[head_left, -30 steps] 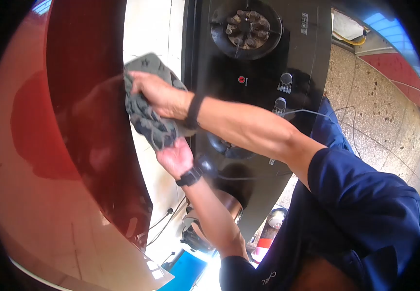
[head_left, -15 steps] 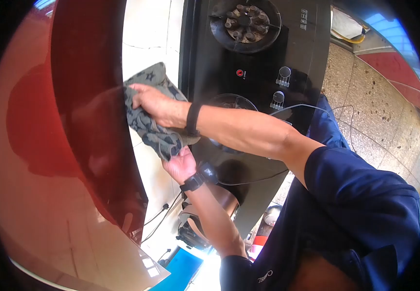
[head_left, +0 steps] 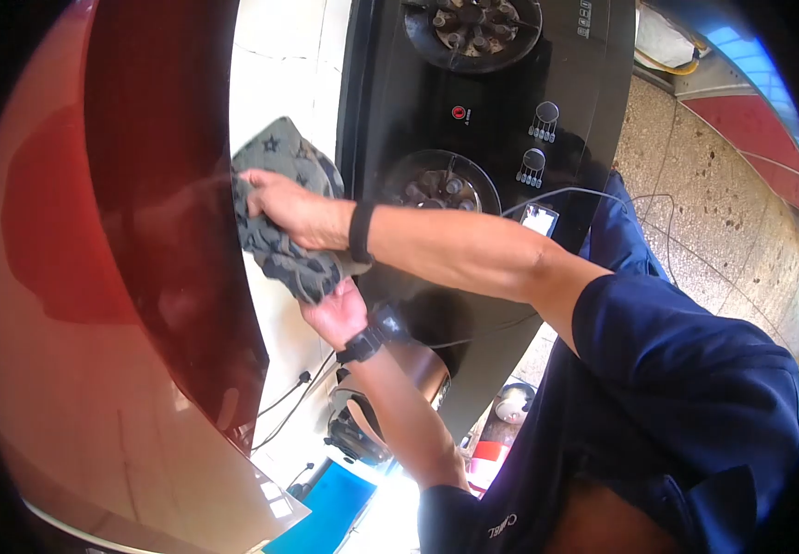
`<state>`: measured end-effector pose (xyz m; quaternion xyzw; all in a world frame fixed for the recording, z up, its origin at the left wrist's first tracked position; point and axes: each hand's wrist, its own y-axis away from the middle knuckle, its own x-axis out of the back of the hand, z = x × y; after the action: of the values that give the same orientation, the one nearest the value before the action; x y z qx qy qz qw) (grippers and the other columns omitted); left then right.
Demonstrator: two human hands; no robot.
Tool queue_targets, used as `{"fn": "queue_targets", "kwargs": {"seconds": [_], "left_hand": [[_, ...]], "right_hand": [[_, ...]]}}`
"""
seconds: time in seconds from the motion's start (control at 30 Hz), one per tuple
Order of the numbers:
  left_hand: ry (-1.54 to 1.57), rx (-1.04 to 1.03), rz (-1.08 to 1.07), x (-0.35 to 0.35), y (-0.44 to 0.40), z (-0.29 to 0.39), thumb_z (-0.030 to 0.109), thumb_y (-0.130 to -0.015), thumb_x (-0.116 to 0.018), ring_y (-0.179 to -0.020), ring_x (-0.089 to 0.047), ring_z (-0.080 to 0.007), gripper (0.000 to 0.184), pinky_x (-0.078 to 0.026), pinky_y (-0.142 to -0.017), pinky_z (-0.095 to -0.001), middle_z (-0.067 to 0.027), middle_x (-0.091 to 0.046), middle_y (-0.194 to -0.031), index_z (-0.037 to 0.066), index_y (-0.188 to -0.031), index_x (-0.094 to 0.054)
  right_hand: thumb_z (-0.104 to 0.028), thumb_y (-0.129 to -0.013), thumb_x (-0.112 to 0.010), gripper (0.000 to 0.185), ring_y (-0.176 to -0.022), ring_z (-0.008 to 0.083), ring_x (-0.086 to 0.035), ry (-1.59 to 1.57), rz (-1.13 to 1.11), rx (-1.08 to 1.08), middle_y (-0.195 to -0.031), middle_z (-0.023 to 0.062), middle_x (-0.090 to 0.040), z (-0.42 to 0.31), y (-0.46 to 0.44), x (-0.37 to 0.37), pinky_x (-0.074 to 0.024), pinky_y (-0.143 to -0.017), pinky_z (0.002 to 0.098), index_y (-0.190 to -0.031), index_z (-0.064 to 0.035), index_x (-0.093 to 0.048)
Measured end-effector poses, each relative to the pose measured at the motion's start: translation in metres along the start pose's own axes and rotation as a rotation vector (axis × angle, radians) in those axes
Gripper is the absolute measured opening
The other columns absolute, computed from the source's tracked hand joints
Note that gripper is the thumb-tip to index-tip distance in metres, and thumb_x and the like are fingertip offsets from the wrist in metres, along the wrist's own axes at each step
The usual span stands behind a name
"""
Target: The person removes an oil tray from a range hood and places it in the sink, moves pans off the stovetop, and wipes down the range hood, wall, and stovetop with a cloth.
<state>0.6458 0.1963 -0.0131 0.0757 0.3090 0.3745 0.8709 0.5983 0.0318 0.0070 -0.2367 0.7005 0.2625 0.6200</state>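
Behind the black gas stove, a white tiled wall showed thin joints. In front of the stove spread a pale, dark-flecked floor with seams; a red panel showed farther out, bluish light beyond it. Off the stove's left end, seen from its front, white glare lay beside a flat blue surface.

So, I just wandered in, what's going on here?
A person is handling a grey-green patterned cloth with both bare hands. The right hand grips the cloth from above, while the left hand is at its lower end, its fingers partly hidden. The cloth is bunched up and appears close to the edge of a glossy dark red panel. A black gas stove lies below the right arm, which partly covers one of its two visible burners.
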Motion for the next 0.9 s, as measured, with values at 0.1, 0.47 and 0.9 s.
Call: {"fn": "queue_targets", "kwargs": {"seconds": [0.1,0.47,0.9], "left_hand": [[0.043,-0.001,-0.017,0.021,0.017,0.005,0.027,-0.100,-0.050,-0.074,-0.057,-0.0138,0.027,-0.040,-0.050,-0.0242,-0.0032,-0.066,-0.098,0.008,-0.115,-0.062],[-0.008,-0.048,-0.222,0.035,-0.003,0.024,0.029,-0.103,-0.050,-0.080,-0.060,-0.0131,0.029,-0.039,-0.047,-0.0240,-0.0030,-0.068,-0.109,0.011,-0.124,-0.061],[0.022,0.016,-0.281,0.017,0.008,0.025,0.035,-0.104,-0.049,-0.076,-0.054,-0.0133,0.032,-0.037,-0.054,-0.0251,-0.0011,-0.065,-0.102,0.010,-0.119,-0.061]], "right_hand": [[0.007,-0.079,-0.044,0.037,-0.069,0.0160,-0.057,-0.015,0.011,-0.084,-0.088,0.0039,-0.058,0.022,0.013,-0.001,-0.0540,-0.064,0.0305,-0.110,-0.0066,-0.059],[0.005,-0.081,-0.044,0.047,-0.080,0.0195,-0.065,-0.099,-0.016,0.053,-0.095,0.0061,-0.064,0.000,0.020,-0.015,-0.0586,-0.075,0.0355,-0.125,-0.0055,-0.057],[0.004,-0.079,-0.043,0.037,-0.083,0.0219,-0.062,-0.067,0.004,0.186,-0.094,0.0080,-0.064,-0.001,0.016,-0.015,-0.0564,-0.077,0.0378,-0.109,-0.0022,-0.062]]}}
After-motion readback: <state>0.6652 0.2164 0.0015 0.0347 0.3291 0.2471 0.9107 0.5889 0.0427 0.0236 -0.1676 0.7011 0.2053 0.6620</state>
